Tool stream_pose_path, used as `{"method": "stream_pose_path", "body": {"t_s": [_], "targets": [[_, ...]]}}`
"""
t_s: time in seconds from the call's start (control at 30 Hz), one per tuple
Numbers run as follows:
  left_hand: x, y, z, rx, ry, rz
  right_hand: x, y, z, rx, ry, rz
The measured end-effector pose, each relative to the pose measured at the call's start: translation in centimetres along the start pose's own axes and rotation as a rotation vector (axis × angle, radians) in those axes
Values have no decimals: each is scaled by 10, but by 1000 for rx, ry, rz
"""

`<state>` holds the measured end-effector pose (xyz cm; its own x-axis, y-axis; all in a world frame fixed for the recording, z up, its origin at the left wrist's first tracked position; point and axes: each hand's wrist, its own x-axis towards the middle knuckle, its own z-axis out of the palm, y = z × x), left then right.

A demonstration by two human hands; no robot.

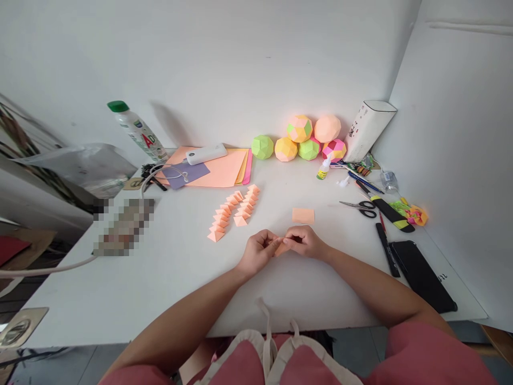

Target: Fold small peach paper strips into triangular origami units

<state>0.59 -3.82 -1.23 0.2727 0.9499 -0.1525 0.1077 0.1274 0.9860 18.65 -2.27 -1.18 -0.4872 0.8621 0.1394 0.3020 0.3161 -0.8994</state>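
Observation:
Between my two hands, over the front middle of the white table, is a small piece of orange paper (282, 248). My left hand (262, 250) pinches its left side with thumb and fingers closed. From the right, my right hand (305, 241) pinches the same paper, its thumb close to the left one. Fingers cover much of the paper, so its exact fold is hidden. Just beyond my right hand a flat orange paper rectangle (303, 215) lies on the table. Left of it, folded orange paper pieces stand in two rows, a longer row (222, 216) and a shorter row (247, 206).
Several paper balls (300, 128) sit against the wall, near a glue bottle (324, 168). Scissors (363, 207), a cutter (391, 213), a marker (387, 249) and a black phone (424, 275) lie right. Coloured sheets (224, 174) with a power bank (206, 154) and a bottle (138, 131) stand back left.

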Motion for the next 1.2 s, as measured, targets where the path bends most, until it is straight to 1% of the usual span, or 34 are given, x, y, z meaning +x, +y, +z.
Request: {"method": "stream_pose_path", "body": {"t_s": [0.1, 0.23, 0.3, 0.43, 0.53, 0.63, 0.73, 0.9, 0.97, 1.07, 1.2], "targets": [[0, -1, -1, 9, 25, -26, 1, -2, -3, 74, -12, 64], [0, -3, -2, -12, 31, -11, 2, -2, -5, 186, -14, 139], [0, -3, -2, -27, 10, 0, 2, -1, -5, 254, 16, 161], [0, 2, -4, 5, -80, 43, 3, 2, -6, 341, 49, 196], [0, 6, -4, 37, -93, 82, 3, 4, -6, 342, 53, 195], [0, 5, -5, -4, -90, 38, 3, 5, -6, 350, 58, 190], [0, 1, -5, 1, -58, -10, 3, 4, -6, 348, 71, 194], [1, -1, -4, 16, -44, 4, 3, 3, -5, 336, 79, 218], [1, 0, -3, -44, -21, 18, 2, 3, -5, 331, 78, 228], [2, 0, -1, -191, 22, 24, 2, 4, -4, 315, 62, 227], [5, -2, 0, -259, 11, 24, 2, 3, -3, 311, 46, 215]]}}
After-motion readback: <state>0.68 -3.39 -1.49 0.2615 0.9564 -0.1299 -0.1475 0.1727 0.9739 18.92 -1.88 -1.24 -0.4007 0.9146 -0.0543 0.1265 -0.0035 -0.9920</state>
